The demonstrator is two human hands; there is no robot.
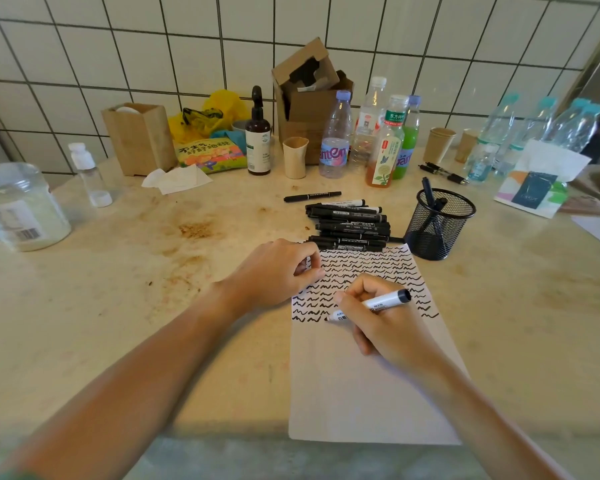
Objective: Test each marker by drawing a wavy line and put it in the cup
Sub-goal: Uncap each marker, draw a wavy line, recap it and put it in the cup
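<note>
Many rows of wavy black lines already fill the upper part of the paper sheet (371,382), so the task appears well advanced. Right hand (381,320) grips a white-barrelled marker (371,304), tip on the sheet at the end of the lowest row. Left hand (274,271), fingers curled, rests on the sheet's far left edge; whether it pinches anything cannot be told. Beyond both hands lies a pile of black markers (349,226), probably untested. Mesh cup (437,223), beyond the right hand, holds only a few markers.
</note>
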